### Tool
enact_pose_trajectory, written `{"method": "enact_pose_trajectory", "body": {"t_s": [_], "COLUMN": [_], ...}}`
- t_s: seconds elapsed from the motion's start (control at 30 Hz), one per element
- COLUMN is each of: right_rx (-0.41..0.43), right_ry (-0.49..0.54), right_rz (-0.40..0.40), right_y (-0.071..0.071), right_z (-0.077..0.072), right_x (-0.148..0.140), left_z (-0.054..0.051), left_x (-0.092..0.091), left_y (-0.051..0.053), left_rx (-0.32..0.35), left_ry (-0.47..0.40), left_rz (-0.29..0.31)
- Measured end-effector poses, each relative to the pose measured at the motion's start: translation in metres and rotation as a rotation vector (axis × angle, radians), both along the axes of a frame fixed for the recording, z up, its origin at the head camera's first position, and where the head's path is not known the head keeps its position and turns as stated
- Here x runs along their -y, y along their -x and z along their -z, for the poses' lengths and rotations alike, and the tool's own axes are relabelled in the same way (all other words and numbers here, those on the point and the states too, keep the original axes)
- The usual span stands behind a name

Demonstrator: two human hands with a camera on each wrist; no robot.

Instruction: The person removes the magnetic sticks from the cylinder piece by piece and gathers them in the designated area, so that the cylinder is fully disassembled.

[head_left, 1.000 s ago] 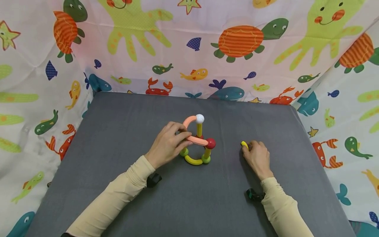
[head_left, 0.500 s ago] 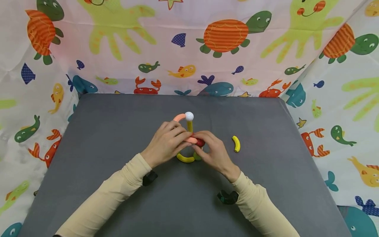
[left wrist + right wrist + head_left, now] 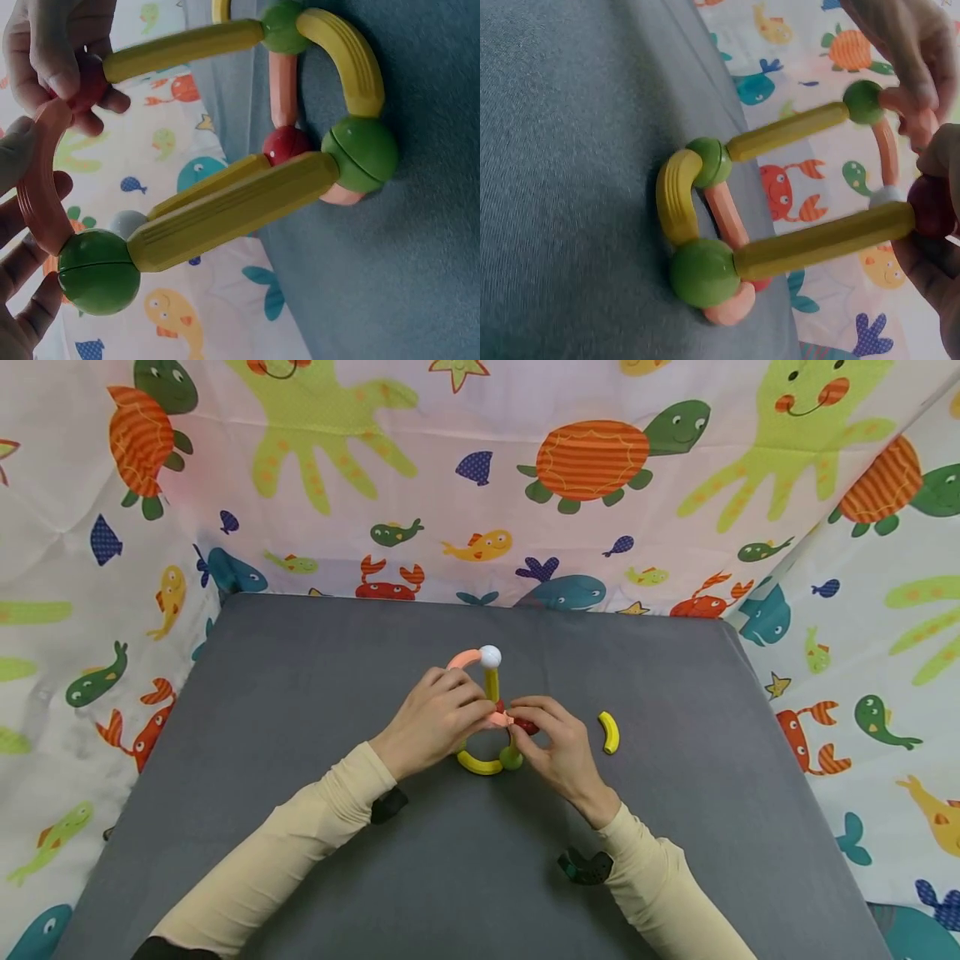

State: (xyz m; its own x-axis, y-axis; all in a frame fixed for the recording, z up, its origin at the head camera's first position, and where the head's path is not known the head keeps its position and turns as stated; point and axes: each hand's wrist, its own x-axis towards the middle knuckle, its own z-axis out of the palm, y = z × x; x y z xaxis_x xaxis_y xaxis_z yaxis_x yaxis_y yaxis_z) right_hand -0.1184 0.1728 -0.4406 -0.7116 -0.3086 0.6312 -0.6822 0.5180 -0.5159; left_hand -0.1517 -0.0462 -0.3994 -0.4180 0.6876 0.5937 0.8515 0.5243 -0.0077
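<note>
A frame of magnetic balls and sticks stands on the grey table. My left hand [image 3: 438,718] holds a curved pink stick [image 3: 37,172] at the top, by a green ball [image 3: 99,271]. Thumb and fingers of my right hand [image 3: 558,747] grip a red ball [image 3: 932,206] atop an upright yellow stick [image 3: 825,238]. The pink stick's free end lies close to this red ball; whether they touch I cannot tell. Behind, a white ball [image 3: 491,657] tops another yellow upright. Low on the frame, a curved yellow stick [image 3: 480,764] joins two green balls.
A loose curved yellow stick [image 3: 610,732] lies on the grey table [image 3: 480,877] to the right of my right hand. Cloth printed with sea animals [image 3: 592,460] hangs behind and along both sides.
My right hand has let go of the loose yellow stick and moved left to the red ball, which it now grips. My left hand has kept its hold on the pink stick.
</note>
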Motion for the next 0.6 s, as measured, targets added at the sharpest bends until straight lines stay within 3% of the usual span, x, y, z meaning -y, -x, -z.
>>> {"method": "enact_pose_trajectory", "body": {"t_s": [0.13, 0.43, 0.6], "right_rx": [-0.004, -0.008, -0.016], "right_ry": [-0.007, -0.016, -0.012], "right_rz": [0.031, 0.062, 0.069], "right_y": [0.000, -0.003, -0.003], "right_z": [0.001, 0.003, 0.003], "right_x": [-0.003, -0.006, -0.006], "left_z": [0.001, 0.011, 0.018], "left_x": [-0.001, -0.008, -0.011], "left_y": [0.001, 0.002, 0.004], "left_rx": [-0.049, -0.360, -0.453], "left_ry": [0.052, 0.285, 0.350], "left_rz": [-0.007, 0.027, 0.054]}}
